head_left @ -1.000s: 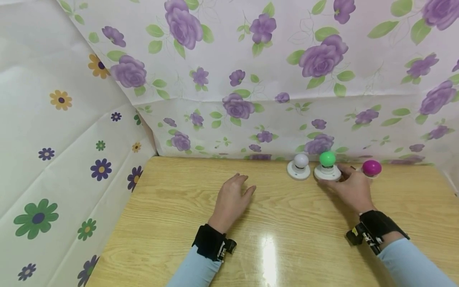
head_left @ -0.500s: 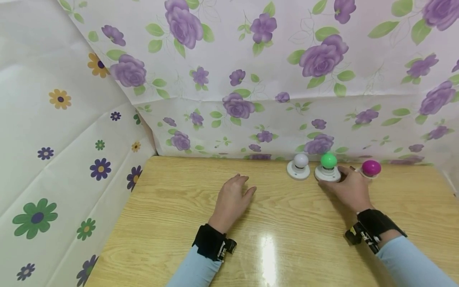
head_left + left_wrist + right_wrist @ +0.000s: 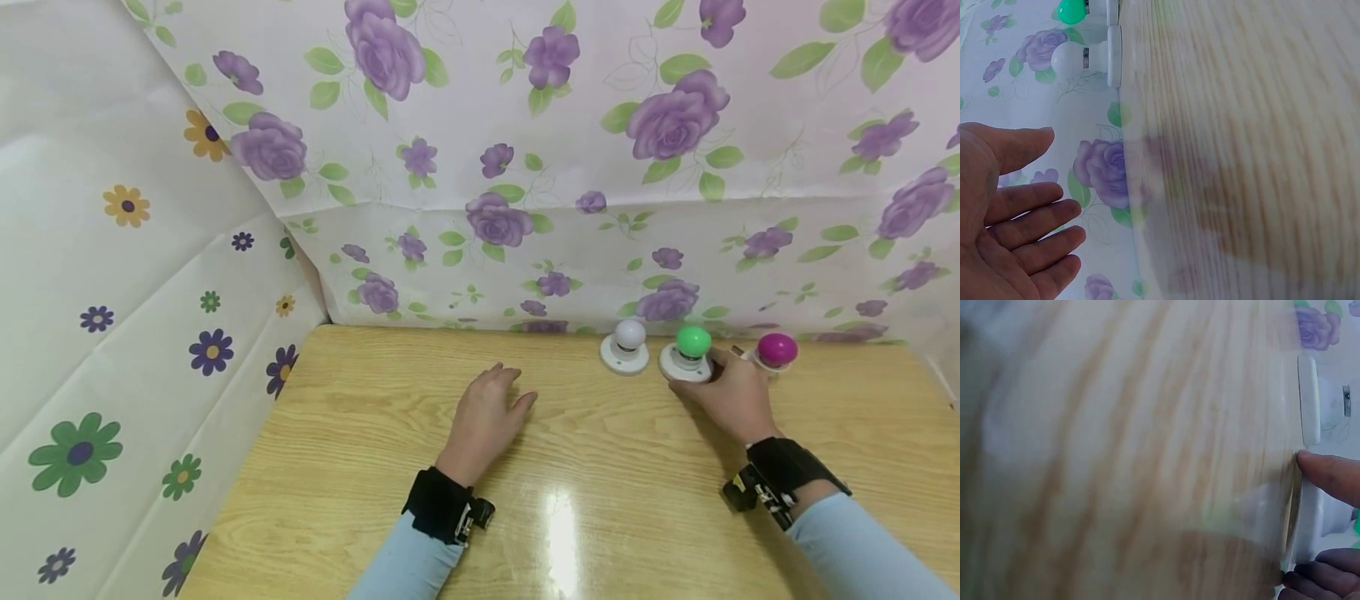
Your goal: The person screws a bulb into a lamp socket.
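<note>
My right hand (image 3: 733, 398) grips the round white lamp holder (image 3: 677, 367) that carries a green bulb (image 3: 693, 341), with the thumb at its front and the fingers around its right side. In the right wrist view the base (image 3: 1307, 528) shows a thin gap along its underside, between thumb (image 3: 1330, 476) and curled fingers. Left of it, a white bulb (image 3: 630, 335) stands upright in a matching holder (image 3: 623, 364). A magenta bulb (image 3: 777, 350) sits to the right, its holder partly behind my hand. My left hand (image 3: 483, 421) is held over the table with relaxed fingers, nothing in it.
The wooden table (image 3: 360, 458) ends at a back wall covered in purple-flowered paper (image 3: 450, 275), close behind the bulbs. Another papered wall (image 3: 150, 333) with daisies runs along the left. A small dark-tipped piece (image 3: 737, 351) lies near the magenta bulb.
The green bulb and its holder have shifted slightly right and toward me in my right hand, with the bulb leaning a little more forward. My left hand has stayed in place.
</note>
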Tool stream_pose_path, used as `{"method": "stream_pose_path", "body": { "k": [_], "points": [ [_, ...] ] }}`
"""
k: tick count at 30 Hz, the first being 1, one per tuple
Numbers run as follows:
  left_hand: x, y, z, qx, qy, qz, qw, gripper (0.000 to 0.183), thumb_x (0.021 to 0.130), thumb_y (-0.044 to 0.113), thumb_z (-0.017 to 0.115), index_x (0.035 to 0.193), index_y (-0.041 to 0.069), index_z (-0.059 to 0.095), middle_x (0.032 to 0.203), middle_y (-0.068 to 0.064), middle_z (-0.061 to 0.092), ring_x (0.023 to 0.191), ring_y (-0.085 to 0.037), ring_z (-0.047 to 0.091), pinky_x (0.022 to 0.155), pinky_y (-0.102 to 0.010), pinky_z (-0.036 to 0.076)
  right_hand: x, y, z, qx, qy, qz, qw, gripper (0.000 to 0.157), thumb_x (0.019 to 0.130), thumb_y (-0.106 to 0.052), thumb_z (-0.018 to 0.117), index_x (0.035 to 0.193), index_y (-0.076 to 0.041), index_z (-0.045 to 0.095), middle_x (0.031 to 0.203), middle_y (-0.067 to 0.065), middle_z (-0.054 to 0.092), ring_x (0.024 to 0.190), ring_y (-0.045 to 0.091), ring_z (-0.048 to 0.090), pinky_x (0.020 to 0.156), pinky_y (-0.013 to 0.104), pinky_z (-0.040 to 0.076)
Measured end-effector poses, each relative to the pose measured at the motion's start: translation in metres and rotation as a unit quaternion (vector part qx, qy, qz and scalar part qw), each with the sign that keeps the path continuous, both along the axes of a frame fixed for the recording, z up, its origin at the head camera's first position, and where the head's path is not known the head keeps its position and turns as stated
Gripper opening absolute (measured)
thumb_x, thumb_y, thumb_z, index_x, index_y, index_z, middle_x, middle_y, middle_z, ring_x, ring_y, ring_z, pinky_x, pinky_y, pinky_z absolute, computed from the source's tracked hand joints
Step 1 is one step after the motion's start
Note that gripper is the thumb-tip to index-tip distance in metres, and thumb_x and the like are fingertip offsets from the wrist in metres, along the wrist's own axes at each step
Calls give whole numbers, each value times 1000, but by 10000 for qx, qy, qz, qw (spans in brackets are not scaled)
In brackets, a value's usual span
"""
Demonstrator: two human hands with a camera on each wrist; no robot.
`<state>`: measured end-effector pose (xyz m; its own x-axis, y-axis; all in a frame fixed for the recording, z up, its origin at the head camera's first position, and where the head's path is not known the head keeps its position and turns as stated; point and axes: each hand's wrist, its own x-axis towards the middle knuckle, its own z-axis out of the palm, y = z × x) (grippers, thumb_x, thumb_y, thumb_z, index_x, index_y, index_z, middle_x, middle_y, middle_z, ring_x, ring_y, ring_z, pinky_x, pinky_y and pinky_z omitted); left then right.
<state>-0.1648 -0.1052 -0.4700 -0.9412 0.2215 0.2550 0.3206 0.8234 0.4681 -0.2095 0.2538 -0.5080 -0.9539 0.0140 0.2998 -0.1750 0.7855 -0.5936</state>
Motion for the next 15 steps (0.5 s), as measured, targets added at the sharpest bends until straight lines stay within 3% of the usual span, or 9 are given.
{"method": "stream_pose_path", "body": {
  "k": [4,9,15],
  "points": [
    [-1,-1,1,25,-101,-1,9999,44,88,37,63,120,6,60,121,-8,57,125,-23,41,97,-36,36,0,1,-2,-46,-39,-38,10000,69,65,-35,84,115,5,58,108,24,59,103,40,54,88,54,40],
    [-2,-2,1,19,-122,25,9999,44,88,37,63,120,7,60,122,-8,57,125,-23,41,97,-35,36,0,5,-3,-119,-148,0,9998,77,64,-40,83,121,3,55,113,25,57,106,39,52,88,53,40],
    [-4,-6,7,36,100,123,9999,45,89,36,62,123,7,57,125,-8,55,125,-23,41,97,-34,36,16,8,24,-420,-669,-34,9969,95,69,-45,79,132,13,37,128,34,41,117,48,40,92,59,34]
  ]
}}
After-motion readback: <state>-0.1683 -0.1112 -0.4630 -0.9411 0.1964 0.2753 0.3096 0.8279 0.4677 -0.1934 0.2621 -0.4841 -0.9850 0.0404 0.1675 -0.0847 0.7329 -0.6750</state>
